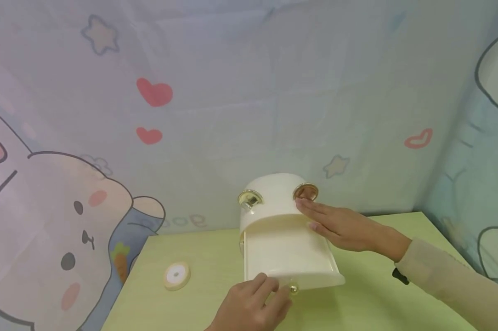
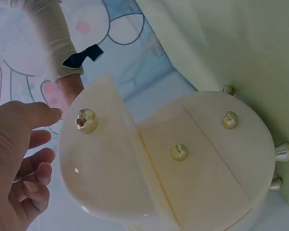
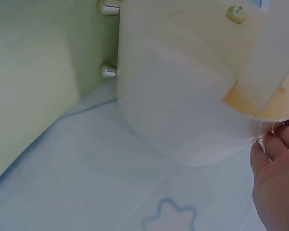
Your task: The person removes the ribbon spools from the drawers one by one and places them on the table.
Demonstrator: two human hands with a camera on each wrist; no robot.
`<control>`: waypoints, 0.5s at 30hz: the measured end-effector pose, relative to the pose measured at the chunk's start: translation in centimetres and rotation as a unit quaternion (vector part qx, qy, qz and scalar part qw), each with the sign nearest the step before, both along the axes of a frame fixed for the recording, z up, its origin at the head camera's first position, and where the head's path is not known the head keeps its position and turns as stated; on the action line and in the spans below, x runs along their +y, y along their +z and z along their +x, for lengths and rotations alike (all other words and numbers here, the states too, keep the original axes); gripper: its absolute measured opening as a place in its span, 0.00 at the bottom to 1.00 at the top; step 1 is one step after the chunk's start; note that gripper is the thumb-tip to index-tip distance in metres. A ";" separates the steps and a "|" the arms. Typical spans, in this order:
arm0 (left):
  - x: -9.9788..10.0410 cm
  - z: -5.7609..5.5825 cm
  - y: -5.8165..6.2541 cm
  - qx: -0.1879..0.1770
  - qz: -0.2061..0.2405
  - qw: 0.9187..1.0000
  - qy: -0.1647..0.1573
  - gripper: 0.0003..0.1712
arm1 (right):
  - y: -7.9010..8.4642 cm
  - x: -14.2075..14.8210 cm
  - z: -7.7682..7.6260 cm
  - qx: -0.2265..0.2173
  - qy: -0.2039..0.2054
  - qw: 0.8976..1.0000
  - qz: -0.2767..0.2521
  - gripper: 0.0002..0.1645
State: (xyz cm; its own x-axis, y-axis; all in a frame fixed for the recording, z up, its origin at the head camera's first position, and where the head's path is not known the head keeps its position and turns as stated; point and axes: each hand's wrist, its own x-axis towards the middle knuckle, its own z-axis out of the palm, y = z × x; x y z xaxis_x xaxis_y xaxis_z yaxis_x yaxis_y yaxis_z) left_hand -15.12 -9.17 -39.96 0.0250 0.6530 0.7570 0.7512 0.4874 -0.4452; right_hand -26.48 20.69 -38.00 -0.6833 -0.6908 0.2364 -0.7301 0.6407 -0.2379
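A white rounded drawer box [image 1: 279,195] stands on the table with two gold-rimmed discs on its top. Its upper drawer [image 1: 290,253] is pulled out, and no contents show in it. Beside the gold knob [image 2: 86,121] of that drawer is my left hand [image 1: 253,303], fingers loosely bent; the left wrist view shows a gap between fingertips and knob. My right hand [image 1: 348,225] rests on the box's top right, fingers fairly straight, touching near the right disc [image 1: 306,191]. In the right wrist view its fingertips partly hide that disc.
A round roll [image 1: 176,276], pale and flat, lies on the green table [image 1: 207,257] left of the box. A printed cloth [image 1: 232,115] hangs right behind the table. Lower drawer fronts with gold knobs [image 2: 179,152] sit under the pulled-out drawer; small metallic feet [image 2: 283,152] support the box.
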 end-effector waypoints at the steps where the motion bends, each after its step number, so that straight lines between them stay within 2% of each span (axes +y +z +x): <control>1: 0.1 0.1 -0.4 0.003 -0.004 1.000 0.003 0.14 | -0.1 0.0 0.0 -0.001 0.001 1.000 -0.001 0.35; 4: 0.3 0.2 -2.0 0.011 -0.024 0.999 0.026 0.17 | -0.1 0.0 0.1 -0.002 0.002 1.000 -0.002 0.35; 9: 1.0 0.9 -3.5 0.019 -0.052 0.996 0.071 0.35 | -0.1 0.1 0.1 0.001 0.004 1.000 -0.003 0.35; 11: 1.3 1.1 -3.9 0.024 -0.051 0.996 0.076 0.37 | -0.1 0.1 0.1 0.005 0.006 1.000 -0.003 0.35; 15: 1.9 1.0 -4.4 0.059 -0.036 0.995 0.074 0.36 | -0.1 0.1 0.0 0.006 0.007 1.000 -0.004 0.35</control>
